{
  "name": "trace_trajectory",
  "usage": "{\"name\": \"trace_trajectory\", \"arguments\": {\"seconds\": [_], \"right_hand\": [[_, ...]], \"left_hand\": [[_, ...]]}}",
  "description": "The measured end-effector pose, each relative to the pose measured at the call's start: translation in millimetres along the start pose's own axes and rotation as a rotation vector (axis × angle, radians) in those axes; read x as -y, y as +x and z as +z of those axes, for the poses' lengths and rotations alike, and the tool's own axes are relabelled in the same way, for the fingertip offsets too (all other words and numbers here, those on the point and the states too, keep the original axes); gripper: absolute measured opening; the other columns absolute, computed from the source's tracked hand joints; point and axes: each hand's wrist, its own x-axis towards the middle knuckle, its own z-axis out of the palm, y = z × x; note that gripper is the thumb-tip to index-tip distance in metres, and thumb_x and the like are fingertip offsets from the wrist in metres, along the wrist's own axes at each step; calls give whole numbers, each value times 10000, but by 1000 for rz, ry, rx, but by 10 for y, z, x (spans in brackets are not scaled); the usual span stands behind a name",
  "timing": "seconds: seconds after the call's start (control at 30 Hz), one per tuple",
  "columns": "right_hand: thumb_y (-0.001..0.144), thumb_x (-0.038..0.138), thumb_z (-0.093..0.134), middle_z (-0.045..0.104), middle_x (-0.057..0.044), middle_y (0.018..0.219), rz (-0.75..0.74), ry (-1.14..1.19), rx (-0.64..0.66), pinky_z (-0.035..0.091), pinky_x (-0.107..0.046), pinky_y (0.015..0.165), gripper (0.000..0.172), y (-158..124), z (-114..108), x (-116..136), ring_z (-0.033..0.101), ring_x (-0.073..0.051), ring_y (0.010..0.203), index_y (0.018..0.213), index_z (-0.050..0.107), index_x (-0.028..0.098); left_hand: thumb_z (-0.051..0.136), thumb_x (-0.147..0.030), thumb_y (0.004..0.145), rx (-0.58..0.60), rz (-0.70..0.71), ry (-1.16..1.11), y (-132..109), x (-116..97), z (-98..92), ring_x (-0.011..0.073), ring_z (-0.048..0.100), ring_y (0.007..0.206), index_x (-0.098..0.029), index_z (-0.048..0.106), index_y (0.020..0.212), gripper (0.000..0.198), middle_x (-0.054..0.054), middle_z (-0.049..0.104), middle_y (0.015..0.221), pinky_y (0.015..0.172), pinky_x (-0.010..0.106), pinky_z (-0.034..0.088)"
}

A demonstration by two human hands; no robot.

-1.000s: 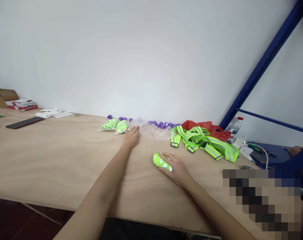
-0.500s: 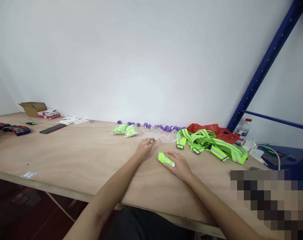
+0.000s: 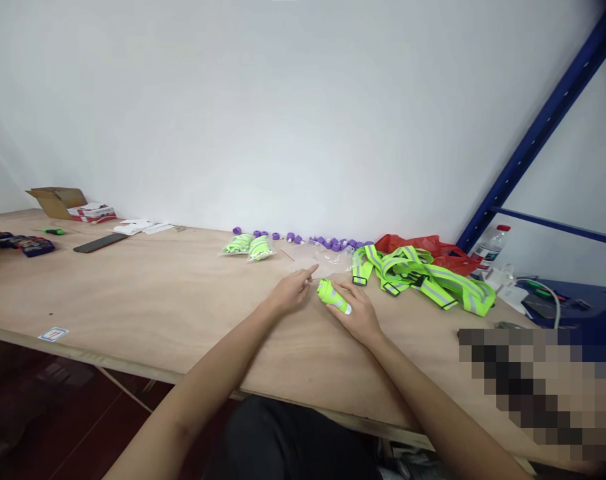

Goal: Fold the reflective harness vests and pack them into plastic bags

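My right hand (image 3: 359,313) is wrapped round a rolled-up neon-yellow reflective strap (image 3: 334,297), keeping it low over the table. To its left, my left hand (image 3: 291,291) has its index finger stretched forward and its other fingers partly bent. That fingertip is close to clear plastic bags (image 3: 333,261) lying flat; whether it touches one I cannot tell. Loose neon-yellow reflective straps with black buckles (image 3: 417,277) are heaped beyond my right hand. Two filled clear bags of neon-yellow strap (image 3: 259,249) lie past my left hand.
Several small purple items (image 3: 327,243) line the wall. A red plastic bag (image 3: 433,250) and a bottle (image 3: 493,247) stand behind the straps. Leftward are a dark flat bar (image 3: 100,243), white papers (image 3: 137,227) and an open carton (image 3: 57,202). A blue rack post (image 3: 537,127) rises at right.
My left hand has shifted slightly right, towards the rolled strap, and its index finger now points outward. The right hand still grips the roll. The view has tipped down a little.
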Motion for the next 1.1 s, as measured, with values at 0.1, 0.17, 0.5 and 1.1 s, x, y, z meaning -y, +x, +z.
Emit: {"name": "trace_trajectory", "arguments": {"seconds": [0.1, 0.17, 0.5, 1.1], "right_hand": [[924, 461, 585, 647, -112, 1230, 21, 19, -39, 495, -451, 998, 467, 9, -4, -18, 605, -290, 1138, 1341, 626, 255], [921, 478, 587, 642, -116, 1232, 53, 20, -71, 495, -458, 1003, 481, 8, -5, -47, 605, -295, 1140, 1345, 627, 253], [899, 570, 590, 629, -107, 1241, 228, 71, -194, 485, -438, 1042, 548, 15, -7, -167, 606, -284, 1158, 1341, 634, 250], [906, 509, 603, 637, -96, 1260, 153, 29, -144, 493, -429, 1034, 492, 13, 30, -193, 614, -283, 1158, 1335, 641, 273]], "left_hand": [[466, -219, 942, 92, -112, 8, -11, -22, -47, 193, 624, 846, -152, 661, 1195, 327, 84, 689, 949, 800, 292, 485], [502, -255, 931, 134, -144, 43, -22, -15, -88, 190, 618, 777, -153, 718, 914, 239, 81, 697, 862, 733, 281, 461], [573, -346, 914, 333, -159, -166, -22, 6, -149, 165, 633, 746, -183, 745, 875, 240, 35, 739, 859, 671, 260, 437], [572, -213, 842, 171, -251, 1, 127, -106, 134, 192, 621, 749, -189, 714, 789, 153, 41, 702, 825, 661, 291, 435]]}}
